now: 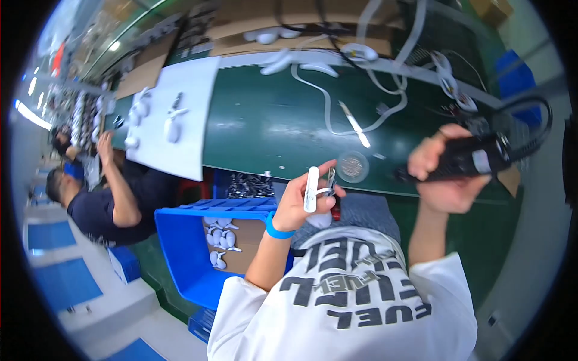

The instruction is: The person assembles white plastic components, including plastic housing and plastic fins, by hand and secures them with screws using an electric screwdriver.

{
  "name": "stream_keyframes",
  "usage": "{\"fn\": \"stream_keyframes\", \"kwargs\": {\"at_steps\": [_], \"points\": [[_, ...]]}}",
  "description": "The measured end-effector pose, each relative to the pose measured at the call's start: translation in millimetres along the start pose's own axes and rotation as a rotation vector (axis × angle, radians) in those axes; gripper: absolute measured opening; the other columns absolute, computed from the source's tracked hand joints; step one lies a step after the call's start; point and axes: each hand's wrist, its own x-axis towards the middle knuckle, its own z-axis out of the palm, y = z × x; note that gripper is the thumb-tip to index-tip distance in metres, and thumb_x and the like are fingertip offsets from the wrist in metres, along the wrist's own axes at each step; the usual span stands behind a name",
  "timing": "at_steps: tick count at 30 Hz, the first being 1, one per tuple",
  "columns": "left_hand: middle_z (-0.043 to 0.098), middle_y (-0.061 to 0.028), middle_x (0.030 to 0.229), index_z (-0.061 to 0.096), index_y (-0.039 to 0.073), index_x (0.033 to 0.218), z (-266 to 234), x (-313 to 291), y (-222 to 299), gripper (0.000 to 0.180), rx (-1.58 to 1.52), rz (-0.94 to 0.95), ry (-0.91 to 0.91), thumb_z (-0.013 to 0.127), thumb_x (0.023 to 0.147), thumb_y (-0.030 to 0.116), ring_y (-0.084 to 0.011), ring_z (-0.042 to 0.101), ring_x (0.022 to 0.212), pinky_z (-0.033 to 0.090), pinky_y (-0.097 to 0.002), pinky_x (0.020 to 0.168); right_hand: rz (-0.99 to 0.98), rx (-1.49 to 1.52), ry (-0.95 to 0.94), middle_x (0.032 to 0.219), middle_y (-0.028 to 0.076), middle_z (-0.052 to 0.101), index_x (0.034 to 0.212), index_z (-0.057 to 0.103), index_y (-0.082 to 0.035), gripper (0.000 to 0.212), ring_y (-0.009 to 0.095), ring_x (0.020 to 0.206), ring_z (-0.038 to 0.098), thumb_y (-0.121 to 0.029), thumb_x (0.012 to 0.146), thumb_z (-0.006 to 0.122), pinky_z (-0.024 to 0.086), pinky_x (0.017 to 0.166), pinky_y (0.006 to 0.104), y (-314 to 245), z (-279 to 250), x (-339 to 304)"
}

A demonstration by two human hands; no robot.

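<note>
My left hand (293, 207), with a blue band at the wrist, grips a white plastic part (312, 189) with a long flat arm. A small dark metal piece shows between its fingers, and a rounded white end hangs below the hand. To the right, my right hand (444, 194) is wrapped round a black corded electric screwdriver (466, 159), its tip pointing left toward the left hand. A clear round dish (353, 166) of small metal screws sits between the hands at the table's near edge.
The green table (259, 132) bears a white slim tool (355, 124), a looped white cord and a white sheet (198, 90) with several white parts. A blue crate (180, 259) holding white parts stands left, near small black pieces (248, 185). A co-worker (114, 204) sits farther left.
</note>
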Motion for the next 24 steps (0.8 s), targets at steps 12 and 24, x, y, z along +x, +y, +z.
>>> {"fn": "stream_keyframes", "kwargs": {"at_steps": [12, 24], "points": [[0.069, -0.0048, 0.107, 0.064, 0.005, 0.120, -248, -61, 185, 0.036, 0.460, 0.147, 0.783, 0.067, 0.084, 0.007, -0.0172, 0.068, 0.088, 0.059, -0.0327, 0.069, 0.281, -0.675, 0.461, 0.079, 0.005, 0.059, 0.135, 0.053, -0.002, 0.053, 0.011, 0.057, 0.053, -0.049, 0.110, 0.047, 0.041, 0.049, 0.0257, -40, -129, -47], [0.075, -0.0244, 0.112, 0.077, 0.002, 0.112, -590, 8, 157, 0.053, 1.448, -0.217, 1.217, 0.074, 0.077, 0.041, -0.0403, 0.072, 0.103, 0.054, -0.0481, 0.094, 0.186, -2.117, 0.205, 0.112, 0.014, 0.065, 0.138, 0.063, -0.012, 0.051, 0.036, 0.109, 0.062, -0.035, 0.093, 0.073, 0.052, 0.087, 0.0459, -2, -143, -27]]}}
